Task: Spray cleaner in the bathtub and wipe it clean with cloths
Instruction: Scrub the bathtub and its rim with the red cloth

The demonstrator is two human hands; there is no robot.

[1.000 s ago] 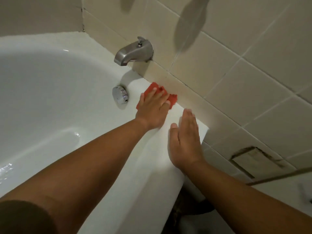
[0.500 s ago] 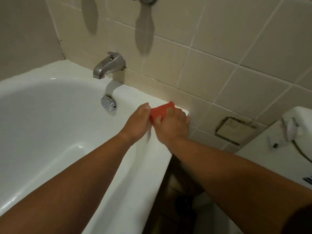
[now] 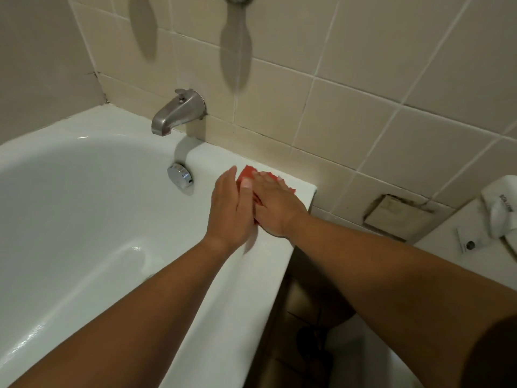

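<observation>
At the far right corner of the bathtub (image 3: 218,317) rim, hard against the tiled wall (image 3: 363,79), one red cloth (image 3: 247,172) is pressed flat beneath the right hand (image 3: 275,210). That hand is laid palm down with its fingers straight, so most of the cloth is covered. Only its far edge and a strip along its left side are seen.

The left hand (image 3: 228,210) is set just beside the right on the rim, on the side nearer the basin. It is likewise palm down with fingers straight. Its thumb is laid over the left edge of the cloth, close against the right hand. Both hands are held flat and open, and the cloth is gripped by neither.

Two hands and one cloth are counted. One brushed-metal spout (image 3: 179,113) is fixed to the wall above the far edge of the rim. One round chrome overflow cover (image 3: 180,176) is mounted on the tub's inner end wall below it, to the left of the hands and apart from them. A wet sheen is seen on the basin floor. One broken tile recess (image 3: 391,211) is visible low on the wall, past the right end of the tub.
</observation>
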